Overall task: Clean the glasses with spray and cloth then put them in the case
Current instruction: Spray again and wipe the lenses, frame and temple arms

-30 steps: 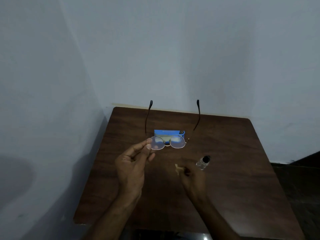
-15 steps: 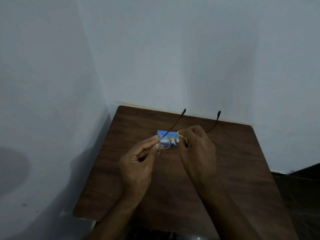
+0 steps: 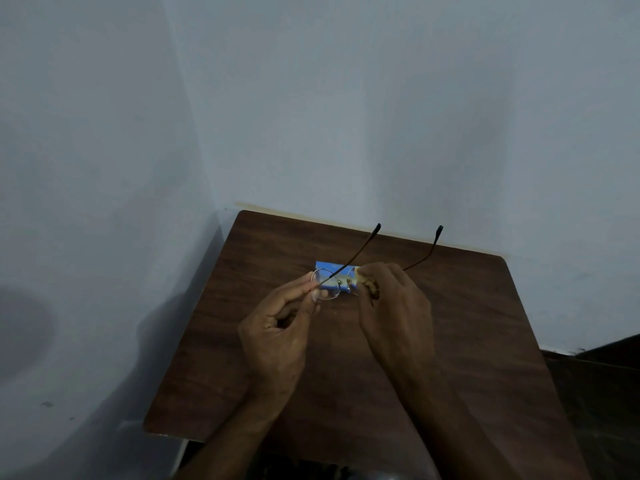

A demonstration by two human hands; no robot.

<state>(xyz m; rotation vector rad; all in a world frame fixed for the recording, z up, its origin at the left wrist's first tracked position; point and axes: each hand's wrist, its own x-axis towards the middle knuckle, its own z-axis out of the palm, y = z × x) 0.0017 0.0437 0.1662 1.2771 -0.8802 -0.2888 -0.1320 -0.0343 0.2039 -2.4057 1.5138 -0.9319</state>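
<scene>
Above the worktop point(image 3: 485, 341) middle, the left hand point(image 3: 277, 336) pinches the glasses point(image 3: 327, 289) at one lens rim while the right hand point(image 3: 391, 306) presses a yellowish cloth point(image 3: 362, 280) on the other (mostly hiding it), temples pointing toward the far edge, over a blue case point(image 3: 325, 265).

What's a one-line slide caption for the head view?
Left hand pinches the glasses by one lens rim while the right hand rubs the other lens with a cloth, above a wooden table.

Dim room: brown wooden table point(image 3: 467, 341) set in a corner of pale, perhaps bluish-grey walls point(image 3: 346, 116).
</scene>
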